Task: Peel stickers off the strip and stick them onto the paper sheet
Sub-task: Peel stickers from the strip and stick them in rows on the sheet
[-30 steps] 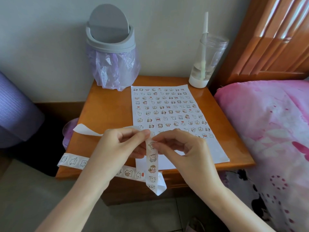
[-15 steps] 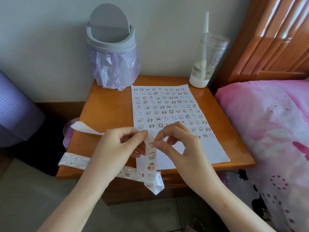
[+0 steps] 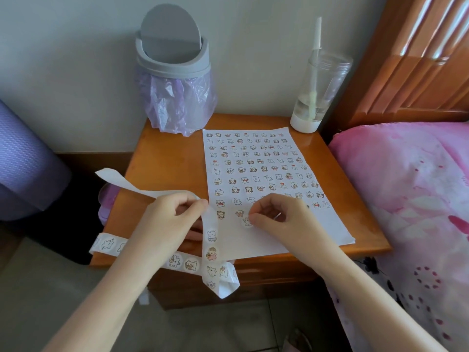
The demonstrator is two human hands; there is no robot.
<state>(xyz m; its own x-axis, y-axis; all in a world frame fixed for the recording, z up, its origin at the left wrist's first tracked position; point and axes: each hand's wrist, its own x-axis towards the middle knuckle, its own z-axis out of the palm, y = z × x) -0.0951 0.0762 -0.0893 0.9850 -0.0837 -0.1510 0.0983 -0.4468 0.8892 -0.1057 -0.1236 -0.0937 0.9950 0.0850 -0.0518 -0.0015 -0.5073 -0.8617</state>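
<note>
A white paper sheet (image 3: pixel 299 232) lies on the wooden bedside table (image 3: pixel 165 158), covered in rows of small cartoon stickers. My left hand (image 3: pixel 167 219) pinches the white sticker strip (image 3: pixel 212 252) at the sheet's left edge; the strip hangs over the table front and loops left. My right hand (image 3: pixel 281 217) pinches a round white sticker (image 3: pixel 247 222) with curled fingers, holding it down at the sheet's lowest row, beside two stickers stuck there.
A grey swing-lid bin (image 3: pixel 175 72) with a purple bag stands at the table's back left. A clear cup with a straw (image 3: pixel 316 92) stands at the back right. A pink bed cover (image 3: pixel 411 199) lies right, a purple roll (image 3: pixel 22 161) left.
My right hand has left the strip with a sticker and moved right and down onto the sheet. My left hand kept its hold on the strip.
</note>
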